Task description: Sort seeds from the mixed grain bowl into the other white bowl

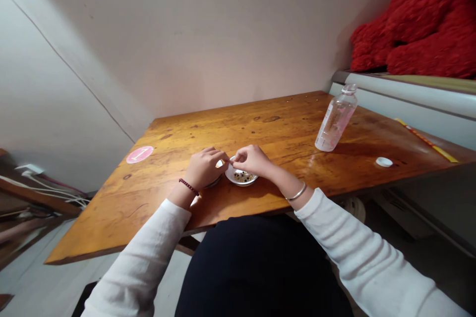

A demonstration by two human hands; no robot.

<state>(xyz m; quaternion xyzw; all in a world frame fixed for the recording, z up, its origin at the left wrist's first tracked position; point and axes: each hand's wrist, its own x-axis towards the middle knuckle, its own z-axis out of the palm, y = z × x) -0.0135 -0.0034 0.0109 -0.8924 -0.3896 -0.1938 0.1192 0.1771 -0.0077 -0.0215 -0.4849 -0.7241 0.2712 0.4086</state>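
Note:
A small white bowl (241,183) holds beans or beads, some dark and some yellowish. Over its left rim, the fingertips of both hands come together. My left hand (205,166), with a dark red bead bracelet on the wrist, is closed in a pinch. My right hand (253,160), with a silver bangle on the wrist, pinches from the other side, above the bowl. Whatever lies between the fingertips is too small to name. Under my left hand, part of another round white dish (219,164) shows; the hand hides most of it.
On the wooden table (208,131), a clear plastic bottle (335,119) without a cap stands to the right. Beyond it are a white cap (384,162) and a yellow-red strip (426,139). A pink round label (140,154) marked 1 lies at left. Red plush (420,25) rests at upper right.

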